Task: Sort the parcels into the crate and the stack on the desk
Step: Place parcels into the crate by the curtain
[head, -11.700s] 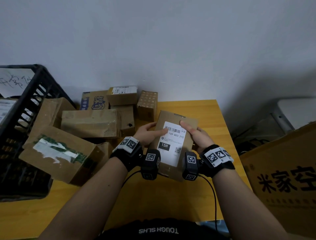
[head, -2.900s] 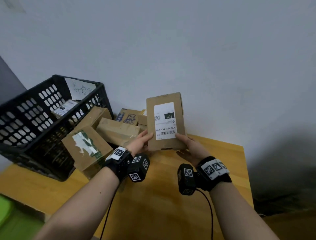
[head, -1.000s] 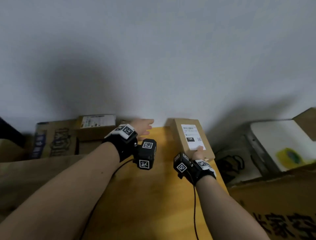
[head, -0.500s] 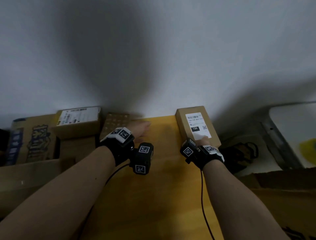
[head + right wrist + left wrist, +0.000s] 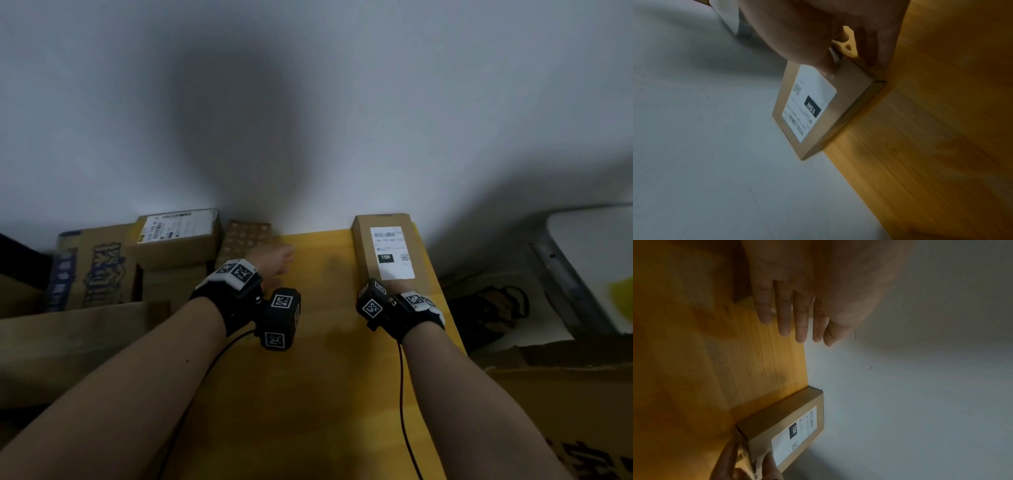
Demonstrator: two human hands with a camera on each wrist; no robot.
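Observation:
A flat brown parcel (image 5: pixel 390 253) with a white "15H" label lies on the yellow desk (image 5: pixel 325 377) at its back right corner, against the wall. My right hand (image 5: pixel 399 286) holds its near end, thumb on the label (image 5: pixel 818 104) and fingers at the end flap, as the left wrist view shows for the same hand (image 5: pixel 748 464). My left hand (image 5: pixel 274 263) is held over the desk near the back edge, its fingers (image 5: pixel 793 313) straight and together, holding nothing. The crate is out of view.
Other parcels crowd the left: a white-labelled box (image 5: pixel 178 236), a patterned box (image 5: pixel 245 240), a blue-printed carton (image 5: pixel 92 270) and a long carton (image 5: pixel 68 342). Right of the desk stand a large printed carton (image 5: pixel 565 411) and a white appliance (image 5: pixel 596 260).
The right hand has carried the labelled parcel to the desk's back right corner and laid it flat, still holding its near end. The left hand let go of it and stays open.

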